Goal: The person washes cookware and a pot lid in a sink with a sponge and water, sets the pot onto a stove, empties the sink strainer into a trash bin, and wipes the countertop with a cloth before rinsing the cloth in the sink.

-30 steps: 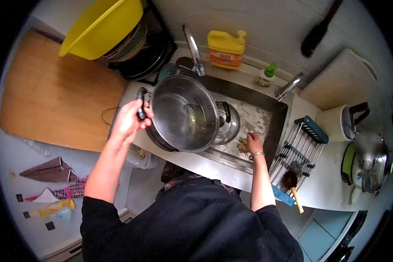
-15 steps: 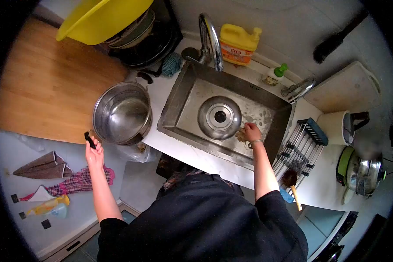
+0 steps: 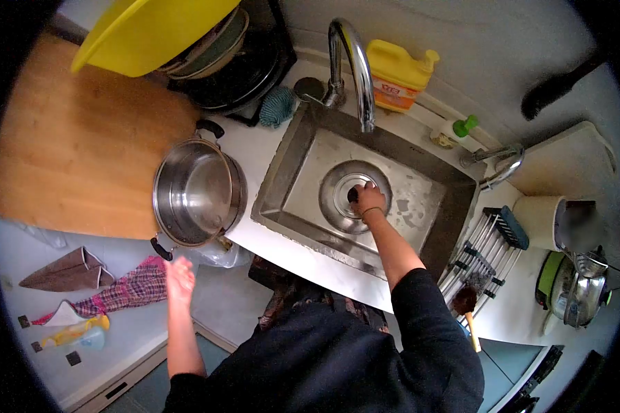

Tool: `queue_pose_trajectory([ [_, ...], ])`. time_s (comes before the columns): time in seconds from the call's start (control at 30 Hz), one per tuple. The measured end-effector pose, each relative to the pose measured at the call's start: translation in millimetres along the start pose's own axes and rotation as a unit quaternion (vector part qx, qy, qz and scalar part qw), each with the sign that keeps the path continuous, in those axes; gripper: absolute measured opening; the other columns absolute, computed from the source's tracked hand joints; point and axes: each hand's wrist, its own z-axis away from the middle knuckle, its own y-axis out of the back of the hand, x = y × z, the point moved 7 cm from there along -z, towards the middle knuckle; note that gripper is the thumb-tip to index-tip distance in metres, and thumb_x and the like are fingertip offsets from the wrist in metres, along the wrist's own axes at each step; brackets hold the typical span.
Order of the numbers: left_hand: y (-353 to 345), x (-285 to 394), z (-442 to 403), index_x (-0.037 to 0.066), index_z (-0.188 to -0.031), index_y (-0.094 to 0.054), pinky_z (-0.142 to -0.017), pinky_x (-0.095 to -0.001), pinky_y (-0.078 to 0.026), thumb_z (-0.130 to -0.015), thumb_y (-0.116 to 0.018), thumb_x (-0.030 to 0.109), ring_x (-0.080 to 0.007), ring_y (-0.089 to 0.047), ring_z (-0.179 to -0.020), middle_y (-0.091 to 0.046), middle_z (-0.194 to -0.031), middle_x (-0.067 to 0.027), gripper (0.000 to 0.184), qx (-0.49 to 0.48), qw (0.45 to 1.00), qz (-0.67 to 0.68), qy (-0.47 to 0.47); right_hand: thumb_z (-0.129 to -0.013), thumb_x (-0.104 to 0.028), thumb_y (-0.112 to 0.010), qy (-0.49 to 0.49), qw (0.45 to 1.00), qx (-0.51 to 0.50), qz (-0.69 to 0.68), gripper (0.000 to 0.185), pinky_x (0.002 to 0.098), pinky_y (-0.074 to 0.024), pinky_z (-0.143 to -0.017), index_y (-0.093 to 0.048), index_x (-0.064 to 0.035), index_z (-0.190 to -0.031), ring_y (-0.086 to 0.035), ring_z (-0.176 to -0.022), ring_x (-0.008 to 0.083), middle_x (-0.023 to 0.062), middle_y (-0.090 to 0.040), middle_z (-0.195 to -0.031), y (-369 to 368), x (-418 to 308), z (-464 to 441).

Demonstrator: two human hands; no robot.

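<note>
A round steel pot lid (image 3: 336, 180) with a dark knob lies in the sink (image 3: 293, 199). The fingers of my right hand (image 3: 369, 198) are closed around that knob. A deep steel pot (image 3: 207, 189) with two black handles stands on the counter left of the sink, and its inside shows only bare metal. Just below its near handle (image 3: 161, 249) is my left hand (image 3: 180, 278), slightly blurred, apart from the pot, its fingers loosely bent with nothing visible in them.
The tap (image 3: 365, 89) arches over the sink's back edge. Behind it stand a yellow jug (image 3: 396, 76) and a green-topped pump bottle (image 3: 455, 132). A drying rack (image 3: 479, 255) with a wooden-handled brush lies on the right. A wooden board (image 3: 83, 144) covers the left.
My left hand has let go of the pot's handle and dropped lower. My right hand has moved left onto the lid's knob; the brownish wad it held is out of sight. The view has shifted.
</note>
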Motion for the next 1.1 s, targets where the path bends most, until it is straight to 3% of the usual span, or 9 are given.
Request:
queue_pose_trajectory([
  [0.1, -55.6, -48.6, 46.2, 0.004, -0.092, -0.054, -0.038, -0.0202, -0.038, -0.087, -0.043, 0.039, -0.011, -0.05, -0.047, -0.057, -0.069, -0.0074, 0.037, -0.071, 0.959, -0.268, 0.059, -0.069, -0.024, -0.065, -0.003, 1.0, 0.015, 0.024, 0.038, 0.0387, -0.0477, -0.071, -0.051, -0.0178, -0.104, -0.056, -0.09, 0.0268, 0.0097, -0.054, -0.098, -31.0, -3.2, -21.6],
  [0.2, -170.5, -75.8, 84.3, 0.002, -0.093, -0.053, -0.043, -0.0193, -0.037, -0.09, -0.043, 0.018, -0.008, -0.048, -0.051, -0.057, -0.073, -0.0055, 0.019, -0.275, 0.909, -0.309, 0.059, -0.072, -0.016, -0.059, 0.008, 1.0, 0.007, 0.008, 0.031, 0.0371, -0.0486, -0.066, -0.049, -0.0142, -0.102, -0.059, -0.083, 0.0272, 0.0095, -0.057, -0.091, -22.8, -1.0, -20.2],
  [0.33, -295.2, -88.0, 55.3, 0.007, -0.094, -0.055, -0.056, -0.0182, -0.041, -0.088, -0.05, 0.021, -0.0054, -0.05, -0.066, -0.056, -0.077, 0.0009, 0.017, -0.389, 0.852, -0.347, -0.047, -0.071, -0.019, -0.061, 0.036, 0.997, 0.062, -0.022, 0.032, 0.0389, -0.0484, -0.062, -0.048, -0.0133, -0.099, -0.059, -0.078, 0.0283, 0.0113, -0.056, -0.09, 25.9, 1.5, -6.3],
  [0.53, -399.3, -116.9, -22.7, 0.0, -0.106, -0.051, -0.076, -0.034, -0.043, -0.084, -0.052, 0.026, -0.0275, -0.057, -0.088, -0.058, -0.092, -0.0174, 0.033, -0.255, 0.683, -0.558, -0.397, -0.068, -0.025, -0.064, 0.079, 0.987, 0.127, -0.059, 0.035, 0.0398, -0.047, -0.056, -0.049, -0.014, -0.097, -0.059, -0.07, 0.0295, 0.0091, -0.056, -0.083, 125.5, -15.3, 30.3],
  [0.8, -404.0, -165.3, -63.2, 0.002, -0.106, -0.053, -0.073, -0.0302, -0.043, -0.088, -0.043, 0.038, -0.0171, -0.056, -0.086, -0.059, -0.096, -0.011, 0.041, -0.32, 0.906, -0.276, -0.013, -0.069, -0.023, -0.063, 0.048, 0.979, 0.139, -0.141, 0.034, 0.0404, -0.0468, -0.064, -0.049, -0.0137, -0.099, -0.058, -0.079, 0.031, 0.0127, -0.057, -0.09, 158.9, -5.3, 52.7],
  [0.97, -459.9, -98.7, 56.8, 0.006, -0.122, -0.042, -0.079, -0.029, -0.044, -0.091, -0.039, 0.035, -0.0141, -0.053, -0.095, -0.054, -0.11, -0.0085, 0.043, -0.522, 0.831, -0.175, 0.076, -0.071, -0.02, -0.064, -0.041, 0.91, 0.133, -0.391, 0.035, 0.0373, -0.0463, -0.069, -0.049, -0.0087, -0.101, -0.058, -0.079, 0.0292, 0.0153, -0.058, -0.093, 98.3, 41.4, 33.3],
  [1.03, -463.5, -95.9, 88.8, 0.005, -0.124, -0.04, -0.082, -0.0287, -0.043, -0.089, -0.045, 0.027, -0.0163, -0.052, -0.098, -0.054, -0.111, -0.0096, 0.042, -0.604, 0.778, -0.114, 0.131, -0.075, -0.019, -0.061, 0.014, 0.624, 0.033, -0.781, 0.035, 0.0359, -0.0469, -0.073, -0.05, -0.0082, -0.106, -0.059, -0.079, 0.0241, 0.0104, -0.06, -0.096, 50.6, 42.1, 21.9],
  [1.07, -458.7, -100.4, 82.0, 0.005, -0.124, -0.04, -0.082, -0.0287, -0.043, -0.089, -0.045, 0.027, -0.0163, -0.052, -0.098, -0.054, -0.111, -0.0096, 0.042, -0.604, 0.779, -0.109, 0.129, -0.075, -0.019, -0.061, 0.015, 0.627, 0.032, -0.778, 0.035, 0.0359, -0.0469, -0.073, -0.05, -0.0082, -0.106, -0.059, -0.079, 0.0241, 0.0104, -0.06, -0.096, 45.0, 44.7, 25.9],
  [1.1, -448.6, -98.5, 47.0, 0.005, -0.124, -0.04, -0.084, -0.0294, -0.041, -0.086, -0.049, 0.028, -0.0187, -0.051, -0.101, -0.053, -0.113, -0.0108, 0.045, -0.525, 0.82, -0.224, -0.051, -0.077, -0.021, -0.059, -0.025, 0.554, -0.007, -0.832, 0.036, 0.0356, -0.0468, -0.075, -0.05, -0.0082, -0.109, -0.058, -0.082, 0.0222, 0.0083, -0.059, -0.099, 32.1, 45.7, 29.5],
])
